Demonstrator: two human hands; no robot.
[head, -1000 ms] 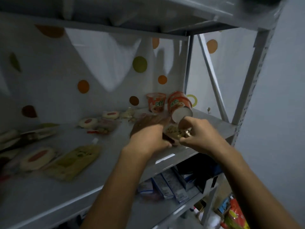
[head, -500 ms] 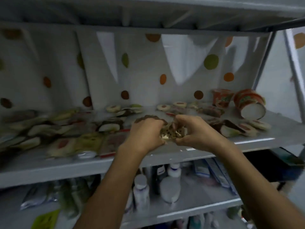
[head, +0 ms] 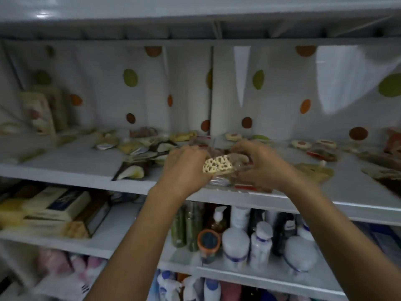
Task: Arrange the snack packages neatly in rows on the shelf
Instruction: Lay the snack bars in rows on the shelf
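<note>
A clear-wrapped snack pack (head: 219, 164) showing a cream, dark-speckled biscuit is held between both hands just above the front edge of the grey shelf (head: 71, 168). My left hand (head: 184, 168) grips its left end and my right hand (head: 262, 165) grips its right end. Several loose snack packages (head: 138, 148) lie scattered in a heap on the shelf left of my hands. More packages (head: 314, 148) lie to the right, some round with red centres. The picture is blurred.
A white backing sheet with coloured dots (head: 130, 78) hangs behind the shelf. Upright packs (head: 39, 111) stand at the far left. The shelf below holds boxes (head: 54, 209) and bottles (head: 236, 242); the bottom shelf (head: 260, 279) holds more bottles.
The view has swung left along the shelf; the red cups at the right end have left the picture. Both hands moved left with the speckled pack still held between them.
</note>
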